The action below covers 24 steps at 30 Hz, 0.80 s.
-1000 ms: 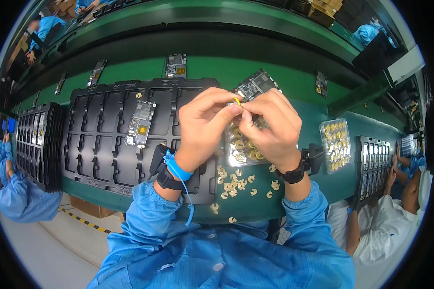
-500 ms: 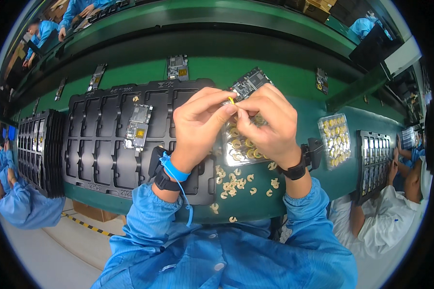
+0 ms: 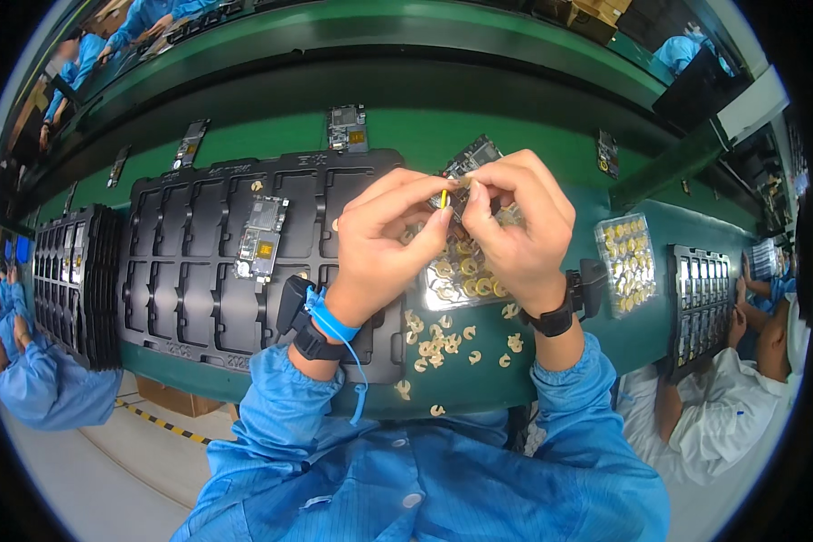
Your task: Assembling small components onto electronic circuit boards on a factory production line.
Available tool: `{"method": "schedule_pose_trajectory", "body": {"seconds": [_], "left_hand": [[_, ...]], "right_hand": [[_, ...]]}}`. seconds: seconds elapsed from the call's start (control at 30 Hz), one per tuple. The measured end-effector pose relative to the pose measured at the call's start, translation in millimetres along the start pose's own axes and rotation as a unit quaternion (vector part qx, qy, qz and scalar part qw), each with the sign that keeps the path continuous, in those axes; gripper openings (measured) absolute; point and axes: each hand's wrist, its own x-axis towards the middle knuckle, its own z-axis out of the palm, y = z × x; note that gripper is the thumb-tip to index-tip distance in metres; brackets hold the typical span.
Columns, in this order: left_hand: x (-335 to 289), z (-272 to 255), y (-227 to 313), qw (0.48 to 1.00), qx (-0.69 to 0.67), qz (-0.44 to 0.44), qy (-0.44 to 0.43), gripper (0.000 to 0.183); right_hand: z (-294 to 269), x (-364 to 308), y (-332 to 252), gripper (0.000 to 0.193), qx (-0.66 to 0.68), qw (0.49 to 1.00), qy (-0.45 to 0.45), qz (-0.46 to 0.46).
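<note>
Above the green bench, my left hand [image 3: 379,226] pinches a small round disc [image 3: 444,199] with a yellow edge, seen nearly edge-on, like a coin cell. My right hand [image 3: 526,221] is closed at the fingertips on a small tan scrap [image 3: 466,182], just right of the disc. Under both hands lies a clear plastic tray [image 3: 435,294] of yellow-and-silver discs, partly hidden. Behind my fingers shows a circuit board [image 3: 471,155]. Several pale C-shaped scraps [image 3: 438,343] lie loose on the bench nearer to me.
A large black compartment tray [image 3: 185,312] holds one circuit board [image 3: 262,235] at left, beside a stack of black trays [image 3: 79,289]. Boards such as one [image 3: 348,128] lie on the green belt. Another disc tray [image 3: 628,262] is at right, near a co-worker's black tray [image 3: 700,303].
My fingertips have moved apart, with the right ones drawing a tan scrap away from the yellow-edged disc. Boards on the belt have shifted slightly right.
</note>
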Motion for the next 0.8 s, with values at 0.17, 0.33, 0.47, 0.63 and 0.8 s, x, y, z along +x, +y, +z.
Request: {"method": "schedule_pose_trajectory", "body": {"seconds": [0.17,0.33,0.47,0.63,0.8], "left_hand": [[-1,-1,17,0.977,0.176,0.115,0.040,0.037],[-11,8,50,0.950,0.226,0.207,0.054,0.045],[-25,23,73,0.940,0.234,0.245,0.034,0.047],[-52,33,90,0.942,0.242,0.232,0.027,0.049],[-68,37,102,0.938,0.254,0.230,0.043,0.048]], "right_hand": [[-36,5,-36,0.022,-0.017,1.000,0.010,0.015],[-129,-43,-65,0.012,-0.076,0.965,-0.143,0.208],[-157,-65,-81,0.021,-0.144,0.909,-0.241,0.308],[-120,-31,-132,0.015,0.071,0.933,-0.084,0.344],[-93,-26,-139,0.013,0.150,0.938,-0.111,0.291]]}}
